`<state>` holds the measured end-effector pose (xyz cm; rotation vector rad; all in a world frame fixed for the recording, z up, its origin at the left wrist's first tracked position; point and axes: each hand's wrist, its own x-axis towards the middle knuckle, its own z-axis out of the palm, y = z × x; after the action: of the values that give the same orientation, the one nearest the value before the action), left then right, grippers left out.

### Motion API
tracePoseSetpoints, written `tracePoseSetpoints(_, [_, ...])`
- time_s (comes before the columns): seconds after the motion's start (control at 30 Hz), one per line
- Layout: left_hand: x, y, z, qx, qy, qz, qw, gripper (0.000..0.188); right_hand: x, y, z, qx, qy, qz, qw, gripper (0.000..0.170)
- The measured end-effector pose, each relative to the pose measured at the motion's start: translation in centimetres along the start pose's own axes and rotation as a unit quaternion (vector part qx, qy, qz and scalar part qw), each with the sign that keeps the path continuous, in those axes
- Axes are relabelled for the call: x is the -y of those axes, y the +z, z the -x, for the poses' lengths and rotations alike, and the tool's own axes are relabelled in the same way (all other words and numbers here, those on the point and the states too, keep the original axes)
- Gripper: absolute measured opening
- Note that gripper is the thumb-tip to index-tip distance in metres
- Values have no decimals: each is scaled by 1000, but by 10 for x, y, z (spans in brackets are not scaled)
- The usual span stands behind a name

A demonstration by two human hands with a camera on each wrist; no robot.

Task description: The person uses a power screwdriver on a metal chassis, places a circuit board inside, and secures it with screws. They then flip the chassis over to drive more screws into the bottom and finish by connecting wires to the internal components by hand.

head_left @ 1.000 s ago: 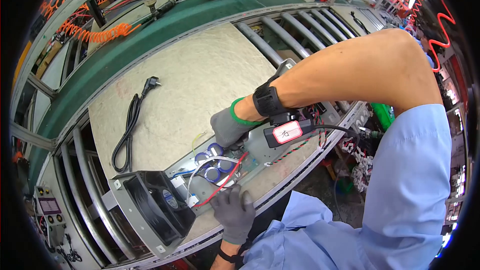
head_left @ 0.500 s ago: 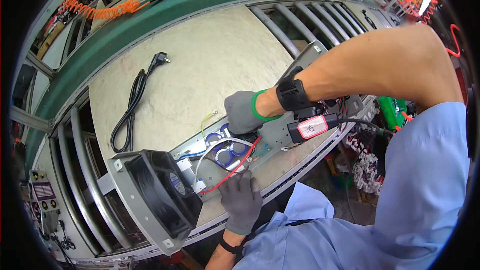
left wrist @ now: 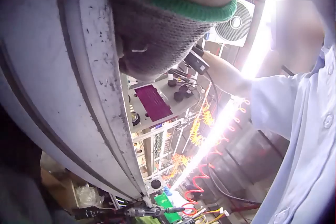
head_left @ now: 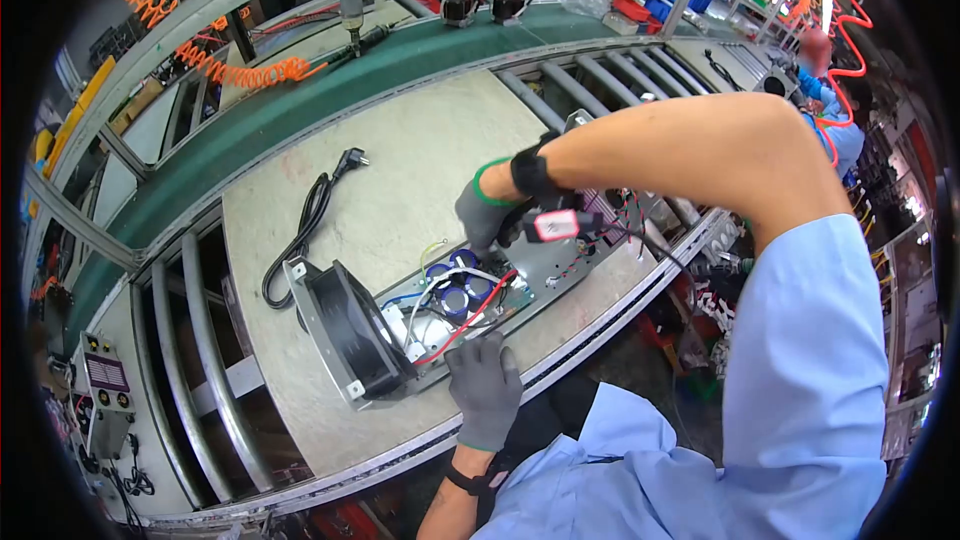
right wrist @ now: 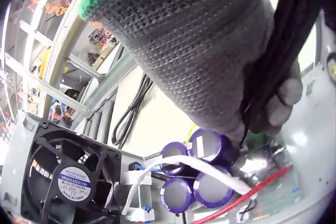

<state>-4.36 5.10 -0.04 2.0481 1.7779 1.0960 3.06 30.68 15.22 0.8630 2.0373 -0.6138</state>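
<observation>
- Centre: right hand is still curling beside purple cylinders, any pinch hidden; work is seemingly continuing.
- Lower centre: left hand is resting, fingers relaxed, by metal tray.

Head camera: above the near edge of the worktop, facing forward and down; widest view, farthest back, taking in both hands and all four corners.
Left wrist camera: very close behind the left hand, tilted, facing up past a pale rail to the strip light.
Right wrist camera: very close to the right hand, low over the capacitors, facing the far left corner.
Head and right wrist share: right hand, capacitors, fan, cord.
Head and left wrist share: left hand, shirt.
</observation>
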Motion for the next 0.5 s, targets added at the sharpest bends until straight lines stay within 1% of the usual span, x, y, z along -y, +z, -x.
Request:
tracePoseSetpoints(0.07, [0, 1, 1, -8, -2, -6, 1000, 24, 5, -20, 30, 28, 15, 26, 999, 24])
tracePoseSetpoints(0.1, [0, 1, 1, -10, 0, -8, 1000, 24, 9, -27, 33, 5, 30, 114, 993, 21])
tracePoseSetpoints(0.17, [-2, 2, 1, -13, -7, -16, 1000, 22, 15, -41, 39, -32, 72, 287, 955, 24])
tracePoseSetpoints(0.2, [-4, 2, 1, -13, -8, -20, 1000, 21, 13, -38, 29, -120, 120, 336, 926, 34])
tracePoseSetpoints(0.23, [-5, 0, -1, -16, -1, -17, 1000, 22, 6, -32, 8, -195, 81, 420, 883, 30])
tracePoseSetpoints(0.27, [-6, 0, -1, -19, 5, -19, 1000, 22, 0, -27, -11, -266, 42, 497, 825, 26])
tracePoseSetpoints(0.33, [-7, 1, 0, -32, 11, -24, 999, 22, 12, -13, -16, -319, 108, 622, 707, 17])
tracePoseSetpoints(0.37, [-7, 1, 0, -40, 16, -29, 999, 22, 12, -5, -21, -331, 112, 632, 691, 17])
tracePoseSetpoints(0.4, [-6, 2, 0, -46, 21, -35, 998, 23, 5, 4, -34, -335, 100, 628, 695, 17])
tracePoseSetpoints(0.5, [-7, 6, 1, -53, 27, -41, 997, 24, -27, 40, -79, -302, -20, 540, 786, 16])
